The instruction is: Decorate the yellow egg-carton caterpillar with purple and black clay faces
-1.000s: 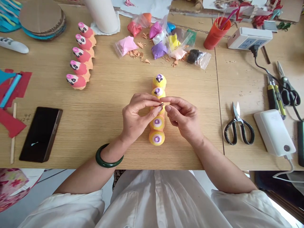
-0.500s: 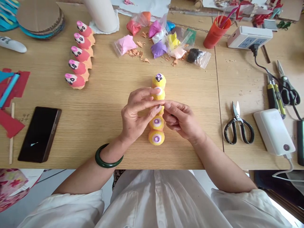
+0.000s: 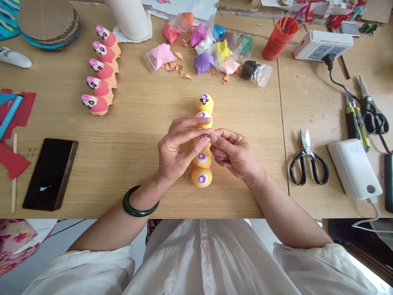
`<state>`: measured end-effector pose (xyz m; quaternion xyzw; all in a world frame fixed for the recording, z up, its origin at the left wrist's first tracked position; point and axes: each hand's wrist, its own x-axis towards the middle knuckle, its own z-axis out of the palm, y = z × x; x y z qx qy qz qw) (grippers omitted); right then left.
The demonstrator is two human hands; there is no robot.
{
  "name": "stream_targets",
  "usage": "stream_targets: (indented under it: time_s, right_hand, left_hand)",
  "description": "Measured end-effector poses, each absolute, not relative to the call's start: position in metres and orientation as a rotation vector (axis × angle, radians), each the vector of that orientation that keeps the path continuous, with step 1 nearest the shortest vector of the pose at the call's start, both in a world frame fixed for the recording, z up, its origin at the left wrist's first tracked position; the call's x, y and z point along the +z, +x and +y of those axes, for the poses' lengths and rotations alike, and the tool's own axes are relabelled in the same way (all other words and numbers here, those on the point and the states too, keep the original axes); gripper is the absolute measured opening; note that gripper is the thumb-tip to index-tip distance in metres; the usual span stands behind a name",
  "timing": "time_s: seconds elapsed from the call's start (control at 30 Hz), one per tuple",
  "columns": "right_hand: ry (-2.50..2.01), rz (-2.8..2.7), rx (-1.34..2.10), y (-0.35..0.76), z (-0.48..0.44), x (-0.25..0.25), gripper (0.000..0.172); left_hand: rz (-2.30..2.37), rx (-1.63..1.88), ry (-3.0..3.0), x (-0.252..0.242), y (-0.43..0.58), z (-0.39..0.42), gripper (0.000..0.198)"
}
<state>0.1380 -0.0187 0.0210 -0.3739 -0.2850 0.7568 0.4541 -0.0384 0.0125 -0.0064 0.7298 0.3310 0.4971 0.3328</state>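
Pinching a tiny dark bit [image 3: 207, 135], the left hand [image 3: 181, 149] and right hand [image 3: 233, 153] meet fingertip to fingertip directly above the row of yellow figures [image 3: 202, 178] on the counter [image 3: 129, 172].

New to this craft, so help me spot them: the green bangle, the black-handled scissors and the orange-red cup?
Green bangle [image 3: 139, 213]: head view, front of the band.
Black-handled scissors [image 3: 306, 150]: head view, the pivot.
Orange-red cup [image 3: 276, 45]: head view, the outer wall.
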Motion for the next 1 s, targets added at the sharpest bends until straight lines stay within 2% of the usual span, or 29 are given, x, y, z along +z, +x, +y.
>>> stream_targets:
  time_s: [0.23, 0.47, 0.67, 1.0]
  right_hand:
    - [-0.930, -0.704, 1.911, 0.1373, -0.0195, 0.0216, 0.044]
    - [-0.864, -0.639, 2.012, 0.1406, -0.0177, 0.0174, 0.044]
    - [-0.858, -0.617, 2.004, 0.1417, -0.0165, 0.0167, 0.043]
    - [-0.884, -0.620, 1.986, 0.1406, -0.0176, 0.0200, 0.042]
  left_hand:
    - [0.925, 1.355, 1.909, -0.0108, -0.0377, 0.0143, 0.019]
    - [0.849, 1.378, 1.898, -0.0111, -0.0389, 0.0153, 0.007]
    - [0.863, 1.315, 1.878, -0.0096, -0.0403, 0.0143, 0.020]
    - [0.860, 1.429, 1.861, -0.0105, -0.0391, 0.0170, 0.006]
